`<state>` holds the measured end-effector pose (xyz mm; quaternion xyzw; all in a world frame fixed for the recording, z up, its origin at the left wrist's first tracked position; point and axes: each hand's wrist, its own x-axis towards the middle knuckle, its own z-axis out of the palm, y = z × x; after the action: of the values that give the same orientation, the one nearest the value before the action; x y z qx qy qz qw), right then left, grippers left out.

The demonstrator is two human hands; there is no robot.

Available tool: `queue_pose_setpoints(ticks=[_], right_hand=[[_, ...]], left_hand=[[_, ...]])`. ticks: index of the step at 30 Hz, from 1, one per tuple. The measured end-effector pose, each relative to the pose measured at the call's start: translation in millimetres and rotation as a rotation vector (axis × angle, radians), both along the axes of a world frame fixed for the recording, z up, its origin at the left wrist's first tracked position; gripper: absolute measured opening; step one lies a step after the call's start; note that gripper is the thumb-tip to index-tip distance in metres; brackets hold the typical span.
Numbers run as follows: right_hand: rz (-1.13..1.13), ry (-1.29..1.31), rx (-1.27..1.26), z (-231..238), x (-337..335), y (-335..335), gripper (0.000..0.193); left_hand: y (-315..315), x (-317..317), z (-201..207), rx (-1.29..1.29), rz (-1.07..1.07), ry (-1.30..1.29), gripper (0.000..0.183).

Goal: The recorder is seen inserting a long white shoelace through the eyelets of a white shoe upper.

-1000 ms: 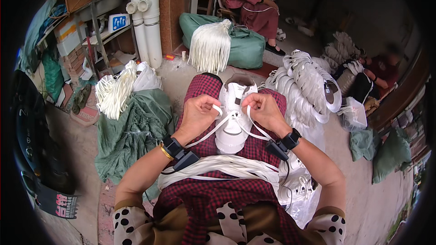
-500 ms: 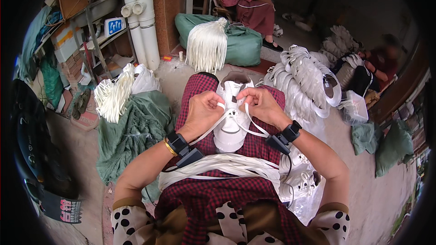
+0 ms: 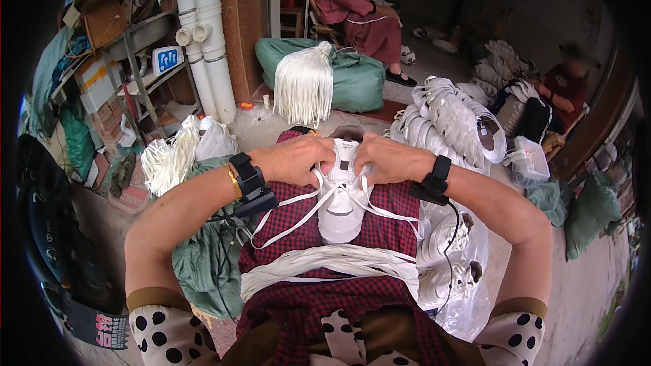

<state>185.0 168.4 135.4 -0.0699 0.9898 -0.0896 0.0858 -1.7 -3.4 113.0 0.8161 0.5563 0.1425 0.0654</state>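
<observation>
A white sneaker [image 3: 341,220] rests on my lap over red-and-black checked cloth, toe toward me. Its white shoelace [image 3: 288,233] crosses low on the tongue, and both loose ends trail out to the sides. My left hand [image 3: 298,160] is closed on the shoe's left eyelet edge, fingers bent in beside the tongue. On the opposite edge, my right hand [image 3: 393,160] grips the same way. Lace loops show just below the fingertips of each hand; the fingertips themselves are partly hidden. A bundle of white laces [image 3: 332,262] lies across my lap nearer my body.
White shoes [image 3: 444,278] sit in clear plastic at my right. Strung white shoe parts [image 3: 454,122] are heaped beyond. Lace bunches hang over a green sack [image 3: 359,81] ahead and lie at left [image 3: 173,159]. Two other people sit farther back. Cables run from both wrist devices.
Both hands moved from the lace ends up to the shoe's eyelet edges, elbows spreading outward. The lace ends now hang loose at the sides. The view has shifted slightly.
</observation>
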Motion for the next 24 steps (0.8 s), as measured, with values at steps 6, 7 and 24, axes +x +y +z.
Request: queue_pose_setpoints(ticks=[6, 7, 24], right_hand=[[0.068, 0.060, -0.114, -2, 0, 17, 0.029], [-0.060, -0.064, -0.253, 7, -7, 18, 0.031], [-0.270, 0.386, -0.690, -38, -19, -30, 0.027]], left_hand=[[0, 2, -1, 0.018, -0.003, 0.038, 0.018], [-2, 6, -1, 0.040, 0.025, 0.075, 0.018], [-14, 26, -41, 0.294, 0.223, -0.370, 0.009]])
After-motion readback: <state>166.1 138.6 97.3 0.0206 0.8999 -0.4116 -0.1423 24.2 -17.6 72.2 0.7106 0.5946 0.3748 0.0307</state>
